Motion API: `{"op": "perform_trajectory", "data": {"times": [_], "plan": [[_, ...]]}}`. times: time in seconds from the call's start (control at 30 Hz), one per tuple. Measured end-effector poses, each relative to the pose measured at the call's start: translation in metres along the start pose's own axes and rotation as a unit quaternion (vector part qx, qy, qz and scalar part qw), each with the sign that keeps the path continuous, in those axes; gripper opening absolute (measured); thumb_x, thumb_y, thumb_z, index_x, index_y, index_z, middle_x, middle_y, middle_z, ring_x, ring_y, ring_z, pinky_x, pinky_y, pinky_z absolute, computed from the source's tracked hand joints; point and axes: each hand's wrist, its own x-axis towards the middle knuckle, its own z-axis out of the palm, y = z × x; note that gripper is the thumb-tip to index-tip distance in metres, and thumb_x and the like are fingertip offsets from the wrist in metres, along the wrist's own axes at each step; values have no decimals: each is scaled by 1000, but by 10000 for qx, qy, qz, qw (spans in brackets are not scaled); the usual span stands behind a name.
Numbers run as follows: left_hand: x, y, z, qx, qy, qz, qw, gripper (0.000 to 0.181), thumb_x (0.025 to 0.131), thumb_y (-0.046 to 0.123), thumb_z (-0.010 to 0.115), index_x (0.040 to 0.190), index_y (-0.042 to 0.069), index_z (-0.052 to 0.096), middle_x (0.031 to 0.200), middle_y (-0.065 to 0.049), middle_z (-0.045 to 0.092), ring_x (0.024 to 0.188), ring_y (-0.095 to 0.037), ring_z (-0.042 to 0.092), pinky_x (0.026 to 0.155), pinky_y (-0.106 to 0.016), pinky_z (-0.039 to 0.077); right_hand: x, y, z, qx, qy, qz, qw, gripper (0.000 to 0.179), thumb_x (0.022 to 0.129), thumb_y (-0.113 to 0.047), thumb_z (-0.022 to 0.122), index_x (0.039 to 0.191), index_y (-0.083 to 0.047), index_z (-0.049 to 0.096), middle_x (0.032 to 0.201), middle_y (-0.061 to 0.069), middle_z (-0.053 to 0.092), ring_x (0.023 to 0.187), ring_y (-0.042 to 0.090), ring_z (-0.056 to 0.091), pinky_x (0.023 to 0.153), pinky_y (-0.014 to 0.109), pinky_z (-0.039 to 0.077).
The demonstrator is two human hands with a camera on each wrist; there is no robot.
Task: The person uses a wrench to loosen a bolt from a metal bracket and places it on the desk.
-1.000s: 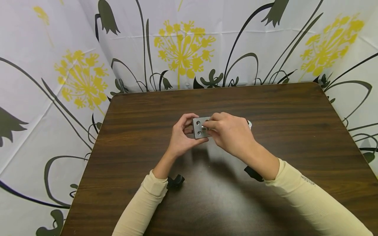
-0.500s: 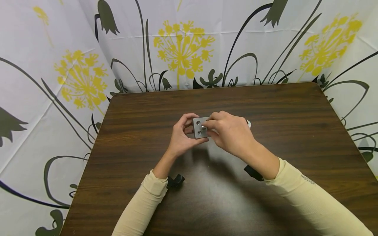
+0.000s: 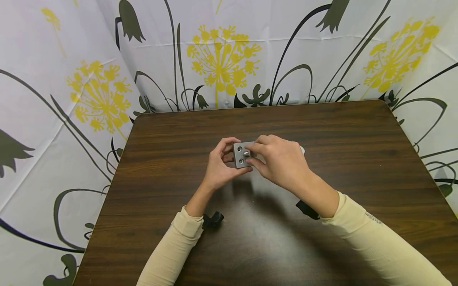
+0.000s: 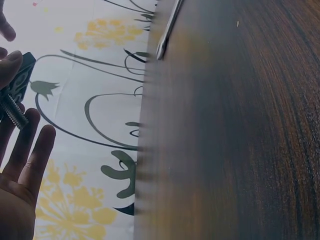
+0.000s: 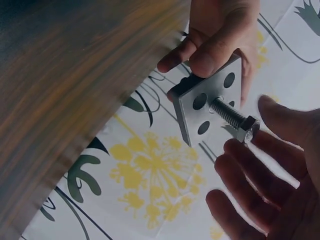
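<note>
My left hand (image 3: 222,161) grips a grey metal plate (image 3: 238,155) by its edges, thumb below and fingers above. The plate has several round holes. A hex bolt (image 5: 231,115) stands out of its middle, head towards my right hand (image 3: 282,161). In the right wrist view the thumb and fingers of that hand are spread around the bolt head, with a gap between thumb and head. The left wrist view shows the bolt's threaded end (image 4: 14,112) out beyond the plate, beside loosely bent fingers.
A slim shiny metal tool (image 4: 169,30) lies on the dark wood table (image 3: 171,159). A pale end of something (image 3: 302,150) shows behind my right hand. Black wrist mounts (image 3: 213,219) stick out from my sleeves. A flower-printed curtain (image 3: 229,59) stands behind the table.
My right thumb and fingers have moved apart from their pinch at the bolt head, which now shows between them. The left hand and the plate have hardly moved.
</note>
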Motion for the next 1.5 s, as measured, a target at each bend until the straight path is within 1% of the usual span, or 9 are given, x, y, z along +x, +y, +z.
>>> {"op": "perform_trajectory", "data": {"times": [0.17, 0.37, 0.53, 0.67, 0.77, 0.97, 1.2, 1.37, 1.5], "plan": [[0, 1, 0, 29, 50, 24, 10000, 71, 63, -16, 85, 123, -11, 48, 111, -24, 66, 90, -29, 68, 74, -41, 58, 0, 0, 1, -69, 114, 164, 9998, 23, 86, -33, 77, 103, -17, 78, 76, -5, 66, 61, 12, 58, 39, 29, 39], [-1, 2, 0, 55, 90, -46, 9999, 71, 63, -16, 85, 123, -9, 49, 111, -23, 66, 92, -27, 68, 76, -43, 58, -2, 1, 0, 158, 73, -115, 9998, 28, 82, -21, 81, 109, -19, 77, 95, -4, 68, 82, 15, 63, 47, 31, 48], [-2, 2, 0, 55, 64, -59, 9999, 71, 63, -16, 85, 123, -10, 48, 111, -24, 66, 90, -30, 68, 75, -42, 58, -1, 1, -1, 23, 210, 68, 9998, 26, 84, -33, 80, 106, -19, 78, 86, -4, 69, 68, 13, 62, 43, 30, 44], [-2, 1, 0, 47, 65, -62, 9999, 71, 63, -16, 85, 123, -9, 48, 111, -25, 65, 91, -30, 68, 75, -42, 58, -1, 1, -1, 106, 80, -15, 9999, 19, 84, -24, 80, 103, -20, 79, 88, -5, 69, 72, 12, 62, 45, 28, 45], [-2, -4, -1, 82, 81, -25, 9999, 71, 63, -16, 84, 124, -9, 48, 112, -24, 65, 93, -29, 68, 76, -42, 58, -1, 1, -1, 182, 73, -140, 9997, 24, 82, -22, 82, 106, -20, 78, 95, -5, 68, 81, 14, 62, 48, 30, 48], [-2, -25, -4, 64, 103, 42, 9999, 74, 62, -10, 88, 125, 3, 51, 112, -12, 68, 91, -24, 69, 75, -37, 58, 0, 1, 0, -55, 227, 113, 9997, 24, 85, -35, 78, 104, -19, 78, 83, -5, 69, 64, 12, 61, 41, 29, 41], [0, 1, 0, 90, 47, -20, 9999, 71, 63, -16, 85, 123, -10, 48, 111, -22, 66, 89, -30, 68, 76, -42, 58, -2, 2, -2, 129, 136, -91, 9998, 26, 81, -24, 82, 106, -20, 78, 93, -6, 68, 80, 13, 62, 46, 31, 47], [0, 2, 0, 123, 45, -19, 9999, 70, 63, -15, 85, 123, -9, 49, 111, -22, 66, 88, -32, 69, 75, -42, 58, 0, 1, -2, -60, 179, 174, 9997, 24, 85, -35, 78, 103, -20, 78, 82, -5, 68, 64, 12, 60, 40, 30, 41], [0, 1, 0, 93, 34, -12, 10000, 71, 63, -16, 85, 124, -10, 48, 112, -22, 66, 90, -33, 69, 76, -44, 57, -1, 1, -3, 78, 15, 17, 10000, 20, 83, -23, 80, 103, -20, 78, 89, -6, 68, 73, 13, 62, 44, 29, 45]]}}
